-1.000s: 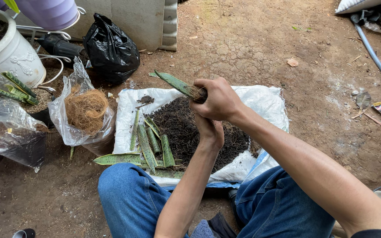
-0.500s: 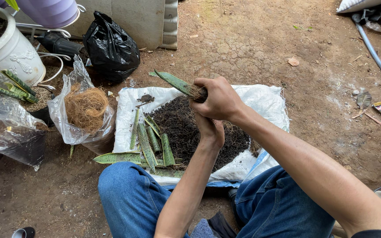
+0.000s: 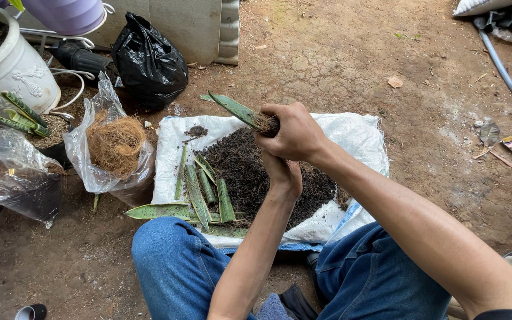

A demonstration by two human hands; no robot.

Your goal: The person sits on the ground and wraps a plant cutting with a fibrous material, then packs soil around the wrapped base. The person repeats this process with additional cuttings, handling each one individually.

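Note:
My right hand (image 3: pixel 294 133) is shut on the rooted base of a long mottled green leaf cutting (image 3: pixel 235 108), which points up and to the left. My left hand (image 3: pixel 282 175) is pressed up under the right one, with its fingers hidden behind it. Both hands hover over a pile of dark soil (image 3: pixel 238 166) on a white woven sack (image 3: pixel 357 139) spread on the ground. Several more green leaf cuttings (image 3: pixel 200 189) lie on the sack's left side.
A clear bag of brown coconut fibre (image 3: pixel 114 145) stands left of the sack, with another clear bag (image 3: pixel 7 172) beside it. Further back are a black bag (image 3: pixel 149 62), a white pot (image 3: pixel 10 68) and a blue hose (image 3: pixel 505 71). My jeans-clad knees (image 3: pixel 173 261) flank the sack's near edge.

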